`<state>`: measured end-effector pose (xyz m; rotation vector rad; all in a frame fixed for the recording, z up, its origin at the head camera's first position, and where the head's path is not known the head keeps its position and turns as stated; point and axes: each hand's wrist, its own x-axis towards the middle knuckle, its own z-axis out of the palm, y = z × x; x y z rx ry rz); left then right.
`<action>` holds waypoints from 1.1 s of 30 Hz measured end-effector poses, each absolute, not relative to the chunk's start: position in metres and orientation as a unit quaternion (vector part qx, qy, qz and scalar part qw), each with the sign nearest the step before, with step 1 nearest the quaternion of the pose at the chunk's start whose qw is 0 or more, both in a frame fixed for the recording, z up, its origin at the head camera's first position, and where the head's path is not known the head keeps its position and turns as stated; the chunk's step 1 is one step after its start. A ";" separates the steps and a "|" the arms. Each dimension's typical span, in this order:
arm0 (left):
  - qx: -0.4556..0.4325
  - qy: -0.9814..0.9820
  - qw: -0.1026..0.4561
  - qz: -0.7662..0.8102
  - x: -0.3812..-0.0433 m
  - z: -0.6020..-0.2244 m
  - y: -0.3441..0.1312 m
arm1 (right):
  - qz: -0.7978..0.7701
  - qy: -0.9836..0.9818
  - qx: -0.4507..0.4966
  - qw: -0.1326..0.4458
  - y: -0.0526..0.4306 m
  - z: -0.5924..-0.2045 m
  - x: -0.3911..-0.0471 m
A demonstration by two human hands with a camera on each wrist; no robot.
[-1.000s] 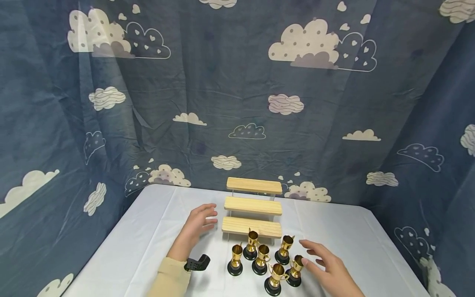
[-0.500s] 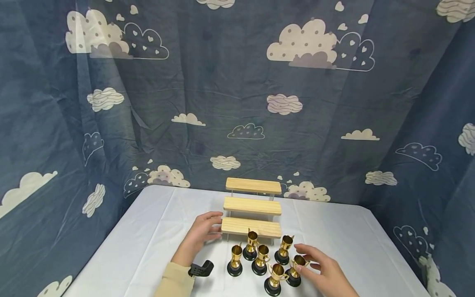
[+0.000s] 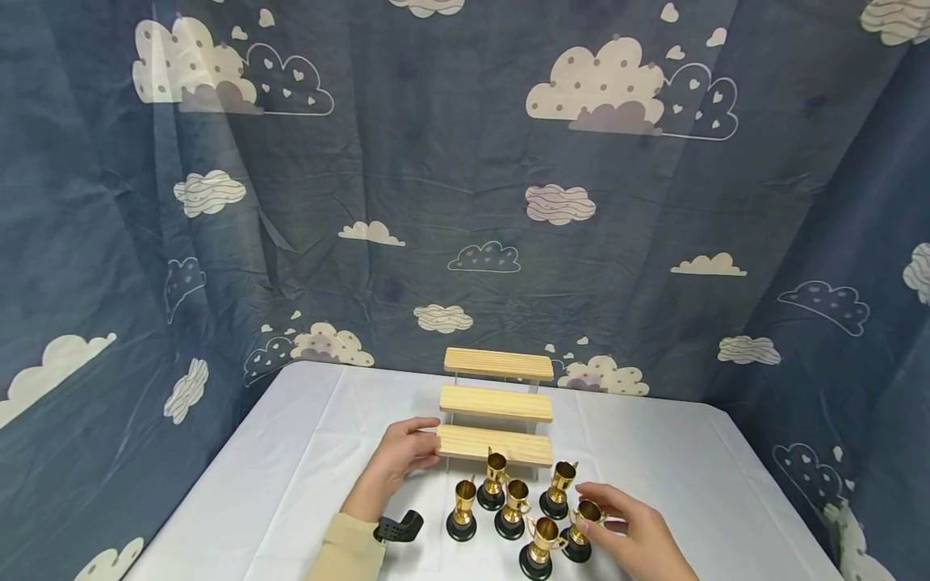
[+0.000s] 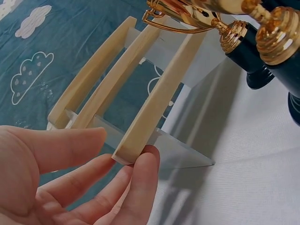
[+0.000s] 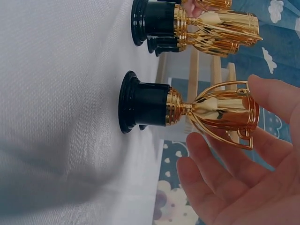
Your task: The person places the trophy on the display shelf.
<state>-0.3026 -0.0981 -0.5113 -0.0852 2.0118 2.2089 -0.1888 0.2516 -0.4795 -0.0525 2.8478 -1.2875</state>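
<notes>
Several small gold trophies with black bases stand upright on the white table. My right hand (image 3: pixel 635 532) is at the rightmost trophy (image 5: pixel 220 112). Its thumb is against the rim by one handle and its fingers reach behind the cup; that base is on the cloth. My left hand (image 3: pixel 400 456) is at the left end of a three-step wooden display stand (image 3: pixel 494 445). In the left wrist view, fingertips (image 4: pixel 147 161) touch the end of the lowest board (image 4: pixel 154 103) from below and beside, while the thumb stays off it.
The other trophies, among them a front one (image 3: pixel 539 549) and a left one (image 3: pixel 462 510), stand close together before the stand. A dark blue cloud-print curtain (image 3: pixel 450 177) hangs behind the white-covered table (image 3: pixel 291 452).
My left hand has moved right, up to the end of the lowest board. My right hand has moved left and closed in around the rightmost trophy. Trophies and stand look unmoved.
</notes>
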 end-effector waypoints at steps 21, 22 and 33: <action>-0.030 0.638 0.089 0.765 -0.309 -0.520 -0.095 | -0.416 0.909 0.018 -0.032 0.249 -0.484 -0.185; -0.032 0.637 0.088 0.765 -0.309 -0.520 -0.095 | -0.416 0.909 0.018 -0.033 0.249 -0.484 -0.185; -0.039 0.634 0.072 0.769 -0.309 -0.524 -0.095 | -0.437 0.898 0.040 -0.033 0.245 -0.482 -0.183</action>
